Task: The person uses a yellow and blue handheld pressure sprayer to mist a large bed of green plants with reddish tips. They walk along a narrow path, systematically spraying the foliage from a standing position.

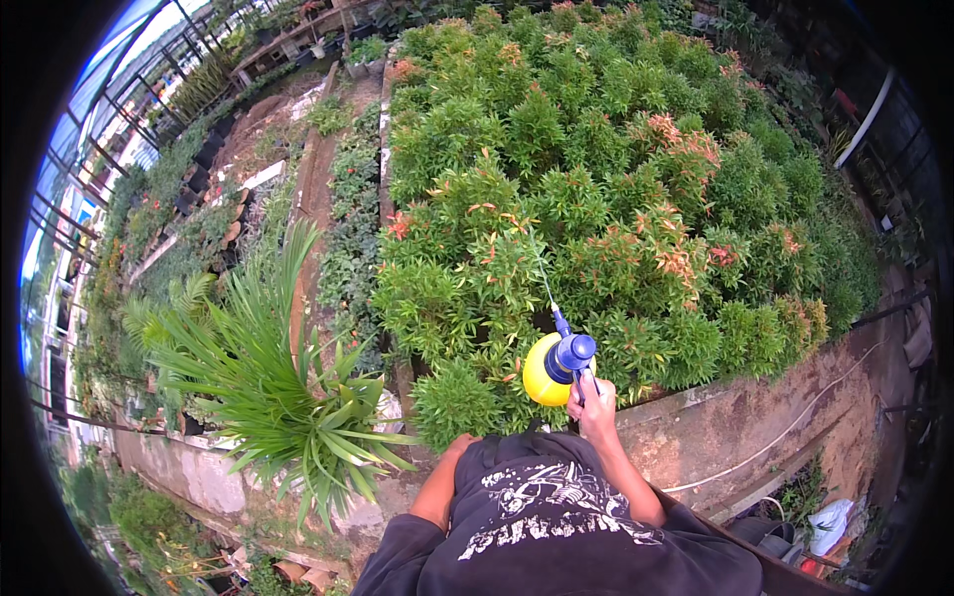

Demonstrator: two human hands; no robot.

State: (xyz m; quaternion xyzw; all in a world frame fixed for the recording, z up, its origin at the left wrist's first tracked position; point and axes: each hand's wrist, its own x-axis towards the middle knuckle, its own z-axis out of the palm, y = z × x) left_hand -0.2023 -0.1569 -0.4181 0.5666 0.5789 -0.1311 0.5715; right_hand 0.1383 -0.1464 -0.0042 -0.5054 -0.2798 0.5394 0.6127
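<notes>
A pump pressure sprayer with a yellow tank and a blue pump head is in front of my body. My right hand grips its handle, thumb on top. From the nozzle a thin stream of water shoots forward onto leafy shrubs with green and reddish-orange leaf tips. Down by my waist, my left hand shows only in part beside the dark shirt; its fingers are hidden.
A spiky long-leaved plant stands at the left. Low concrete edging borders the shrub bed, and a pale hose runs along it at right. Potted plants fill beds farther left. A white bag lies at lower right.
</notes>
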